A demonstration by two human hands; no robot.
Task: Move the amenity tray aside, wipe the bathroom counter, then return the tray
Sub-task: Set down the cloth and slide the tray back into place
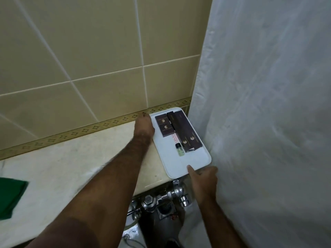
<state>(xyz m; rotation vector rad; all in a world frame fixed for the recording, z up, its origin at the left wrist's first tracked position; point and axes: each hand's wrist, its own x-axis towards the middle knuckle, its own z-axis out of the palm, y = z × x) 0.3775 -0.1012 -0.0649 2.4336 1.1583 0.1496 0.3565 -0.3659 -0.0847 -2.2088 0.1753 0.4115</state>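
Two bare hands on the job, both at the white amenity tray (180, 163), which sits at the right end of the marble counter (62, 169), its near corner overhanging the counter's front edge and its right side against the white shower curtain (268, 104). Nearest: chrome valve fittings (161, 196) below the counter's front edge. Right hand (204, 178) at the tray's near edge, thumb lying on the rim, other fingers tucked under or behind it; whether they actually clamp the tray, cannot tell. Green cloth (10, 197) lies flat at the counter's left end, well apart from both hands, partly cut by the frame. Left hand (144, 128) reaches across the counter to the tray's far-left edge near the back wall; fingers hidden behind the hand, so the grip cannot be told, but the hand touches the tray's side. On the tray, far half: two small dark boxes (163, 126) side by side at the left, long dark boxes (184, 131) along the right, a small clear bottle (179, 149) with greenish liquid and a dark cap lying near the middle. Near half of tray bare. Behind: beige wall tiles (89, 51) with a patterned gold border strip (71, 134) along the counter's back edge.
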